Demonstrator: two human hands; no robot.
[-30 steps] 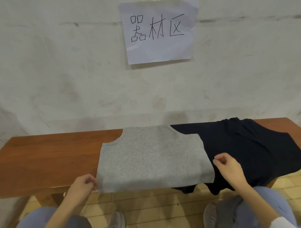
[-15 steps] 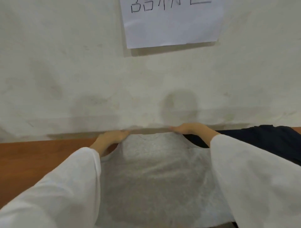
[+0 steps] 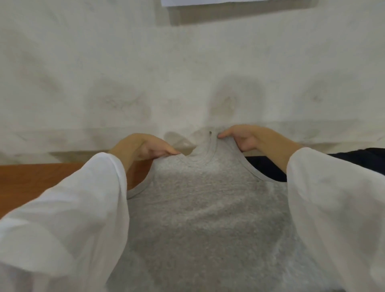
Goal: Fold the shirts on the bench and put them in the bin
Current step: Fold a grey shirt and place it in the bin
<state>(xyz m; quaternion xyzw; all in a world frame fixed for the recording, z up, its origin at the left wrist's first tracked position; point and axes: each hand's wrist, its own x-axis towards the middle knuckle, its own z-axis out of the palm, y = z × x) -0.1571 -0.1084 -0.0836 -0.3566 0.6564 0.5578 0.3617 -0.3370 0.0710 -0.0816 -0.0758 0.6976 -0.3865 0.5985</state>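
**At the far edge of the bench, grey shirt pinched by both shoulders**

Close to the wall, at the back of the bench, the grey shirt is held up by its top edge. The left hand pinches the shoulder to the left of the neckline, with the thumb lying along the cloth's edge and the fingers curled beneath it. The right hand pinches the shoulder on the other side of the neckline, thumb on top. It holds its side a little higher than the left does, so the collar sags in a curve between the two. Both hands cast soft shadows on the wall behind them.

From the raised shoulders the grey shirt slopes down toward the camera and fills the lower middle of the view. Its lower hem runs out of frame. The armhole trim shows on either side, just beside each forearm.

A left sleeve and a right sleeve, both white and loose, cover the arms up to the wrists and hide the shirt's side edges lower down.

Bare brown wood of the bench shows at the left, beyond the left sleeve. A dark shirt lies on the bench at the right, behind the right forearm. It reaches the grey shirt's right armhole, but whether it touches or runs under it cannot be told.

At the top, the bottom edge of a paper hangs on the wall, with its shadow just below.
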